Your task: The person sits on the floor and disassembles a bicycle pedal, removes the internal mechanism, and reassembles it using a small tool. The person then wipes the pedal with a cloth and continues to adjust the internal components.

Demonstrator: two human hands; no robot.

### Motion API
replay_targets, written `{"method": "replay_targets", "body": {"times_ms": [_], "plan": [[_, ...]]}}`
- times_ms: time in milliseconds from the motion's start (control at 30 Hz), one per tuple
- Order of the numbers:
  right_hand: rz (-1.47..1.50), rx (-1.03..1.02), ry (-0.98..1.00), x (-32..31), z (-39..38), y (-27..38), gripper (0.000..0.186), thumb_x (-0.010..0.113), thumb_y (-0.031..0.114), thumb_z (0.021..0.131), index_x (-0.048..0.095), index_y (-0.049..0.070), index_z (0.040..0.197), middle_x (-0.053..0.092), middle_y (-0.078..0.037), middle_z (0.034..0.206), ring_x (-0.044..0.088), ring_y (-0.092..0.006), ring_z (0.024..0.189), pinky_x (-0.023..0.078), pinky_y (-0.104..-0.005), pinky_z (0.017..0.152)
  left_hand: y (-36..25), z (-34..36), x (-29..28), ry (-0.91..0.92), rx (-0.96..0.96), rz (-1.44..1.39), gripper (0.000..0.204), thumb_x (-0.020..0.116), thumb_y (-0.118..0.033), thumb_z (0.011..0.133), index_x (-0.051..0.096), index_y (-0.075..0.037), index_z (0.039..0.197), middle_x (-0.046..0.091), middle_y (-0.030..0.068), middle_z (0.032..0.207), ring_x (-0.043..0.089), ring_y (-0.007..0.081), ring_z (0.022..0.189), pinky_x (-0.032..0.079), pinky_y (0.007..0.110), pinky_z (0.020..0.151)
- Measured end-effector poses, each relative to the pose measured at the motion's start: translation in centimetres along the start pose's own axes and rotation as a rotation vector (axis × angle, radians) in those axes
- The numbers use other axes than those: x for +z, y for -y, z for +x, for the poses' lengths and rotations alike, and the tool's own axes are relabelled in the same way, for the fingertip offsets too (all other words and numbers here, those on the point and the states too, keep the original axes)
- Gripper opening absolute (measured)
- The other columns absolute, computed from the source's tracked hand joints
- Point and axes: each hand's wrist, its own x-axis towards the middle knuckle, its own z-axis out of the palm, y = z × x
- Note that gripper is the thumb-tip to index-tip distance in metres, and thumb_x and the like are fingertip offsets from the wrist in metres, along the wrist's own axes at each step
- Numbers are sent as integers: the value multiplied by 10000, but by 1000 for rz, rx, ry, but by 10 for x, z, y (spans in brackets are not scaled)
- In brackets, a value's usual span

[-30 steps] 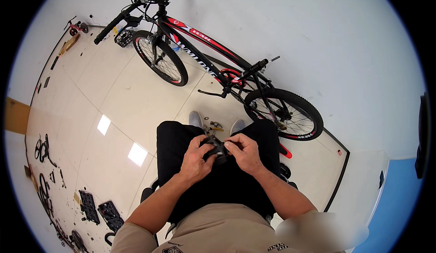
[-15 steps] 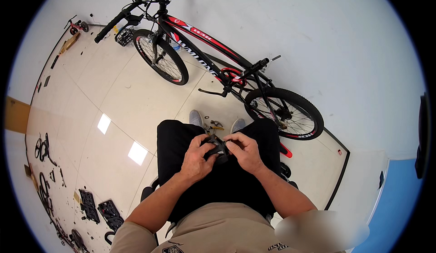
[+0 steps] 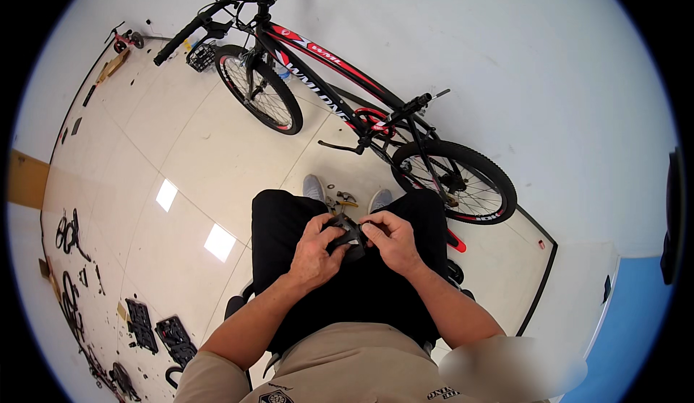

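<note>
Left hand (image 3: 312, 255) grips the left side of a black bicycle pedal (image 3: 353, 252), held between both hands above black trousers (image 3: 277, 233); its long axis appears to slant upper left to lower right. Right hand (image 3: 395, 244), equally near, pinches the pedal's right edge; fingers hide any small part there.

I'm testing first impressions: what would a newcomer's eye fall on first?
Probably the black-and-red bicycle, standing beside the white wall at the top. Then the black part held above the lap near centre, and the bright rectangular reflections on the tiled floor, left of it.
</note>
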Motion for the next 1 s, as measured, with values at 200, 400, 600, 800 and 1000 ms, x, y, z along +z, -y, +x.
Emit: {"method": "replay_targets", "body": {"times_ms": [200, 400, 600, 800, 1000], "plan": [[-150, -32, -59, 0, -1, -3, 181, 702, 163, 941, 660, -10, 907, 652, -21, 760, 559, -60, 683, 461, -230, 617, 2, -2, 4, 29, -27, -37, 308, 794, -43, 760, 682, -8, 1045, 571, 225, 1236, 585, 403, 1134, 524, 427, 932], [-217, -94, -118, 4, -2, -1, 215, 722, 181, 930, 639, -4, 855, 627, -22, 718, 528, -65, 649, 444, -245, 591, -2, -2, 3, 22, -9, -29, 351, 810, -43, 742, 671, -16, 1063, 574, 219, 1225, 585, 403, 1124, 526, 434, 918], [-232, -104, -149, 2, -1, -3, 196, 694, 173, 950, 638, 5, 868, 603, 13, 705, 523, -48, 623, 432, -228, 566, -9, 0, 0, -50, 155, 113, 399, 838, -37, 701, 657, -33, 1056, 586, 212, 1209, 600, 391, 1099, 531, 437, 898], [-227, -113, -176, -1, 3, -7, 184, 662, 166, 964, 650, -11, 912, 608, -1, 726, 532, -63, 651, 441, -237, 592, -7, 1, 1, -102, 153, -27, 371, 826, -28, 747, 623, -41, 1057, 597, 214, 1207, 634, 348, 1052, 527, 392, 899], [-143, 2, -34, -9, 2, -3, 164, 658, 141, 960, 658, -23, 949, 637, -16, 783, 550, -73, 722, 463, -246, 653, -14, 5, -1, -28, -260, -472, 267, 784, -86, 857, 628, -40, 1069, 642, 57, 1012, 606, 114, 911, 515, 276, 793]]}}
